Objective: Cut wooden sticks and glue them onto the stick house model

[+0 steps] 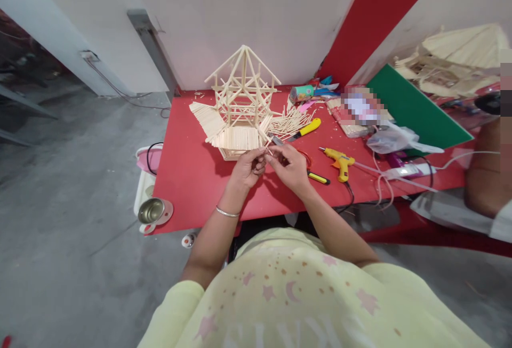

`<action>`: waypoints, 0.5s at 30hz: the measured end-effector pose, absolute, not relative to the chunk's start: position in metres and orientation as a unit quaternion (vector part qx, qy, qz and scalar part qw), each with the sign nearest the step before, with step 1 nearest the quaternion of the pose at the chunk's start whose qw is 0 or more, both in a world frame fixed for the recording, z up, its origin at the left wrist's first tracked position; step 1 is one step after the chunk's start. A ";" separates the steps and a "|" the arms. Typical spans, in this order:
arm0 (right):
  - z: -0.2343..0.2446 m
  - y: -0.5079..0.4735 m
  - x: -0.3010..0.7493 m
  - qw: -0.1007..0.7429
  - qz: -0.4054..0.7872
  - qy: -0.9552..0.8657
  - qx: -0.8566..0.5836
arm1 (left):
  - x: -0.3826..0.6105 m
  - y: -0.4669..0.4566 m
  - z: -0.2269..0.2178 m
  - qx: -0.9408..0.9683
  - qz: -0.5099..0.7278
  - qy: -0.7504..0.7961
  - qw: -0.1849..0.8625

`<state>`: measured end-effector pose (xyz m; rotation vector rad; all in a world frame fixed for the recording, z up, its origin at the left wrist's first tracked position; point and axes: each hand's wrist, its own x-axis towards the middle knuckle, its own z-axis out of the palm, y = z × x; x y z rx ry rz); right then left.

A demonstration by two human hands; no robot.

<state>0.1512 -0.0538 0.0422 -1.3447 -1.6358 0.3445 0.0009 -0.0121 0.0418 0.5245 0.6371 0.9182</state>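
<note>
Nearest to me, I saw the left hand point(248, 168) closed, its fingers pinching a thin stick point(269, 151). The right hand point(290, 168) gripped small pliers point(277, 140) just beside that stick. Both were above the red table point(192, 177), just before the stick house point(240, 108). A glue gun point(340, 161) lay to the right, and loose sticks point(290, 123) lay farther back.

Head-worn view down onto red table point(192, 177)

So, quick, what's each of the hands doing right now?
Left hand: closed, pinching what looks like a thin stick.
Right hand: closed around a small cutter with red handles.
</note>
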 end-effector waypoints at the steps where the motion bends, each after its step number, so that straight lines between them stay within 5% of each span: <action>1: 0.042 -0.057 0.158 0.470 0.143 -0.673 -0.553 | 0.001 -0.016 0.039 0.265 0.428 0.302 0.809; 10: 0.038 -0.042 0.242 0.347 0.152 -0.667 -0.642 | 0.023 -0.026 -0.013 0.410 0.365 0.472 0.689; 15: 0.042 0.017 0.259 0.190 0.040 -0.659 -0.727 | 0.043 -0.008 -0.011 0.644 0.316 0.541 0.439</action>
